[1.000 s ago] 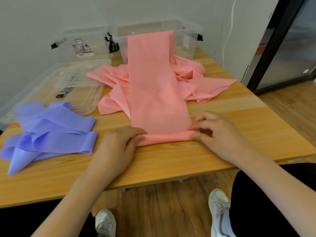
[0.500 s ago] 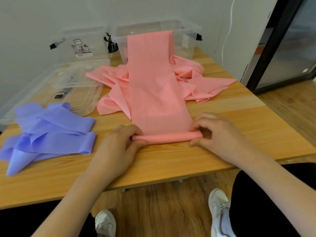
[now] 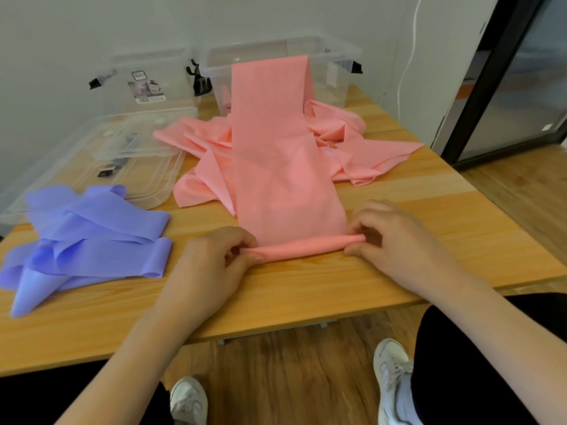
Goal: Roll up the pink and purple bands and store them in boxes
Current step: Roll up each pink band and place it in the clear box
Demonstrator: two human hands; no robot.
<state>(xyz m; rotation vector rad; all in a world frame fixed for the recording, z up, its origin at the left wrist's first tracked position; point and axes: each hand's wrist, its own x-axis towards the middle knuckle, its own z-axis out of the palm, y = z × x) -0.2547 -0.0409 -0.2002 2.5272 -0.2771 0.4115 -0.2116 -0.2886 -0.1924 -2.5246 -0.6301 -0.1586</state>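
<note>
My left hand (image 3: 211,265) and right hand (image 3: 395,240) each pinch one end of the thin roll started at the near end of the long pink stretchy band (image 3: 276,167), thumb below, fingers curled over the top. Gripping both ends keeps the roll square to the strip, so it shouldn't cone.

The unrolled length runs toward 12 o'clock, up and over the rim of the clear plastic storage box (image 3: 343,59). I think draping it there keeps it flat and feeding straight. More pink material is bunched under and beside it.

The crumpled purple stretchy band (image 3: 92,237) sits at 9 o'clock on the wooden table (image 3: 306,289), untouched. A second clear plastic box (image 3: 147,72) is at 11 o'clock, with clear lids (image 3: 135,167) lying in front of it.

Early stage: only a few turns are done.
</note>
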